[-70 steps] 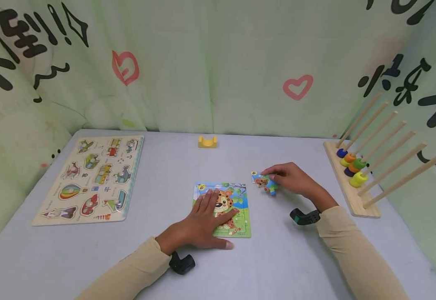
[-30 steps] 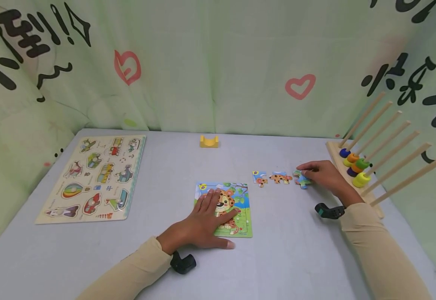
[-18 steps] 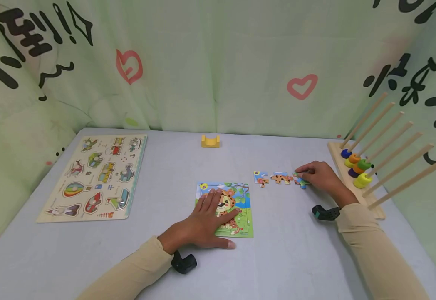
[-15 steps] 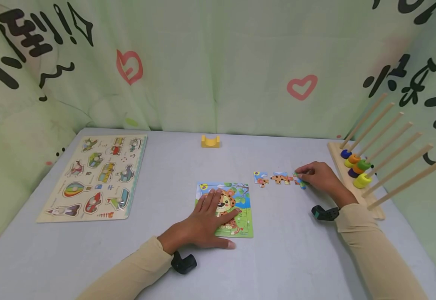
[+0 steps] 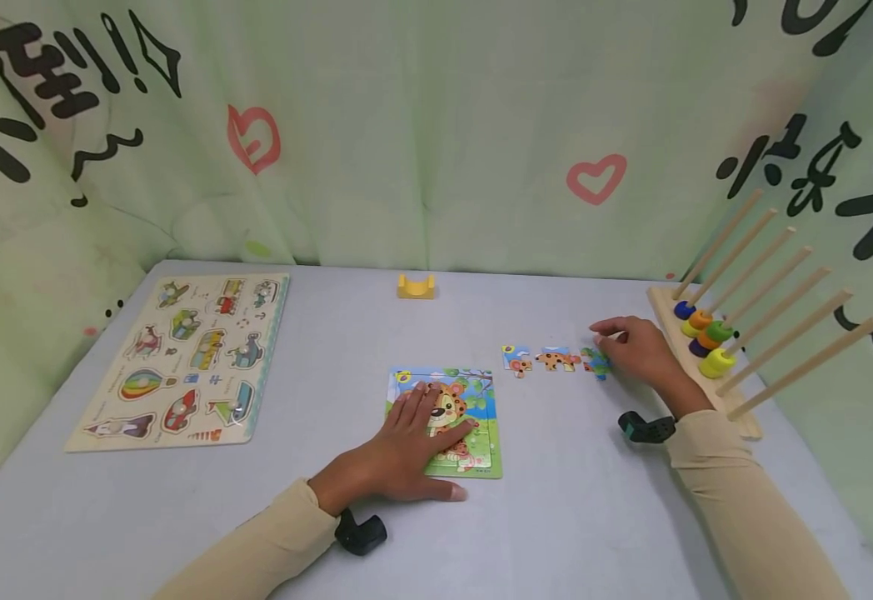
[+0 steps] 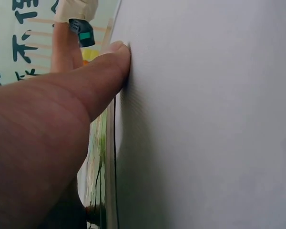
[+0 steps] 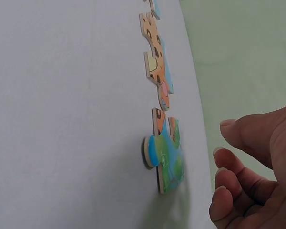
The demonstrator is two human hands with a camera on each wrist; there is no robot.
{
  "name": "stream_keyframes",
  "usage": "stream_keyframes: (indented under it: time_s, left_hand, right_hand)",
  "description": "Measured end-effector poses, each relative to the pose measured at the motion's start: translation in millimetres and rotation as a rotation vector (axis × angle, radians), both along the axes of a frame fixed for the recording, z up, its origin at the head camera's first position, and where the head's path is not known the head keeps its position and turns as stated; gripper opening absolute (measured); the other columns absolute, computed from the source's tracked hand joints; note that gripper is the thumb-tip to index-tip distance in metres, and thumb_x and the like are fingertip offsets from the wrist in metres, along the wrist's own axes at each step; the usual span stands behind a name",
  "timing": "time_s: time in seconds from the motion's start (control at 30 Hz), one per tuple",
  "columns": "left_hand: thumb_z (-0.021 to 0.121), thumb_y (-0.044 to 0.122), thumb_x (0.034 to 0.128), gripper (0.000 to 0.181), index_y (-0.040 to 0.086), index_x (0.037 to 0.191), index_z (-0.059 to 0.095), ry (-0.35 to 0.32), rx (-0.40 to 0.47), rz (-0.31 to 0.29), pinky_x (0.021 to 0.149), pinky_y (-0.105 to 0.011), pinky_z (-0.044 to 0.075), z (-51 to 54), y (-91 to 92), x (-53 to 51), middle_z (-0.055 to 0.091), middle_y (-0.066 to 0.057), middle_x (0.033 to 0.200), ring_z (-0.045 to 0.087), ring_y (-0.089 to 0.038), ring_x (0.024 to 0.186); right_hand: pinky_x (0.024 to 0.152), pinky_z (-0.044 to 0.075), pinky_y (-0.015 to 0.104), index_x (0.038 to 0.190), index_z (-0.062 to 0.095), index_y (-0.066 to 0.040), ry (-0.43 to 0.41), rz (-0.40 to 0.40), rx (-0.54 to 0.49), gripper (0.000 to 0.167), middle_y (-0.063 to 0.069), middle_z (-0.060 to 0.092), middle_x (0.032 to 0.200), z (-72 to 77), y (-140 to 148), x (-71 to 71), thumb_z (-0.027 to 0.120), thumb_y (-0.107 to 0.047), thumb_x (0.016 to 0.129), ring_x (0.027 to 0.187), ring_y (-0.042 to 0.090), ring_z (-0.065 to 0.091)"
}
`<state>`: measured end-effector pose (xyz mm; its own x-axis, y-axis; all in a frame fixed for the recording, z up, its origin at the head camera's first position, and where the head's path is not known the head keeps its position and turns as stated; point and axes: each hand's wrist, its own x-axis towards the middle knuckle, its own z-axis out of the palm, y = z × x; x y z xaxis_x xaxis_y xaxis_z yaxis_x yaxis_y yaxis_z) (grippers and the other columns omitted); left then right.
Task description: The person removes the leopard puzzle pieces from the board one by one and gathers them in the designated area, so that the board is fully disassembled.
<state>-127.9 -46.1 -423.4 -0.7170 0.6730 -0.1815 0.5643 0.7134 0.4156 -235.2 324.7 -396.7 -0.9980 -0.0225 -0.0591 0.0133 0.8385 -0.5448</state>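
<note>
My left hand [image 5: 406,446] lies with fingers spread on a square jigsaw board [image 5: 485,454] with a spotted cub picture, hiding its left part. In the left wrist view the thumb [image 6: 95,83] reaches past the board's edge onto the cloth. To the right of the board, three puzzle pieces form a row: a corner piece [image 5: 515,358], a spotted orange piece [image 5: 555,359] and a blue-green piece [image 5: 596,364]. Right beside the last one is my right hand [image 5: 637,354], its fingers loosely bent. The right wrist view shows a gap between these fingers and the blue-green piece [image 7: 168,160].
A wooden peg stand [image 5: 740,408] with coloured rings is close behind the right hand. At the left lies a large picture board [image 5: 182,358]. A yellow notched block [image 5: 416,287] sits near the table's far edge, before a printed curtain [image 5: 421,150].
The right hand has carried pieces rightward from beside the board and laid them in a row. It has just let go of the blue-green piece. The left hand stays on the board.
</note>
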Motion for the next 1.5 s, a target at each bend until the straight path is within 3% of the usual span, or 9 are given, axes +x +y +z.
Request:
stream_keyframes:
  time_s: [0.4,0.63,0.9,1.13,1.5]
  left_hand:
    - [0.057,0.062,0.0889,0.078,0.031,0.155,0.028,-0.015,0.008,-0.001,0.113,-0.055,-0.003,2.8,-1.2,-1.7,-0.003,-0.017,0.161,-0.011,-0.035,0.146]
    - [0.058,0.06,0.0897,0.077,0.032,0.155,0.027,0.017,0.065,0.006,0.111,-0.056,-0.007,-0.4,-8.6,-3.3,-0.01,-0.018,0.16,-0.018,-0.034,0.144]
    - [0.06,0.058,0.0889,0.076,0.034,0.154,0.029,0.041,0.023,0.1,0.108,-0.061,-0.011,6.8,-18.3,3.2,-0.013,-0.026,0.157,-0.02,-0.039,0.142]
    - [0.061,0.057,0.0889,0.074,0.033,0.153,0.032,0.052,0.022,0.211,0.107,-0.064,-0.01,5.6,-30.6,12.5,-0.009,-0.03,0.156,-0.016,-0.043,0.143]
    - [0.059,0.063,0.0874,0.078,0.034,0.153,0.03,0.015,0.049,0.206,0.108,-0.064,-0.006,-0.2,-35.1,16.5,-0.005,-0.034,0.155,-0.02,-0.044,0.141]
  right_hand:
    - [0.076,0.043,0.038,0.121,0.065,0.001,0.114,0.035,-0.067,0.029,0.02,0.062,0.113,11.4,-18.7,3.8,0.055,-0.017,0.101,0.097,0.031,0.049]
    - [0.075,0.044,0.038,0.119,0.065,0.001,0.153,0.081,-0.076,0.027,0.018,0.063,0.11,17.3,-33.5,5.4,0.055,-0.016,0.101,0.095,0.029,0.051]
    - [0.069,0.049,0.035,0.12,0.065,-0.001,0.098,0.146,-0.116,0.026,0.015,0.063,0.109,23.3,-57.5,9.6,0.057,-0.015,0.1,0.093,0.028,0.054]
    - [0.071,0.049,0.035,0.116,0.068,-0.001,0.086,0.237,-0.149,0.023,0.012,0.067,0.106,19.9,-78.7,7.3,0.057,-0.009,0.098,0.09,0.026,0.058]
    - [0.067,0.048,0.035,0.116,0.068,0.001,-0.006,0.353,-0.295,0.024,0.014,0.068,0.1,16.5,-118.2,7.3,0.056,-0.013,0.1,0.083,0.028,0.06]
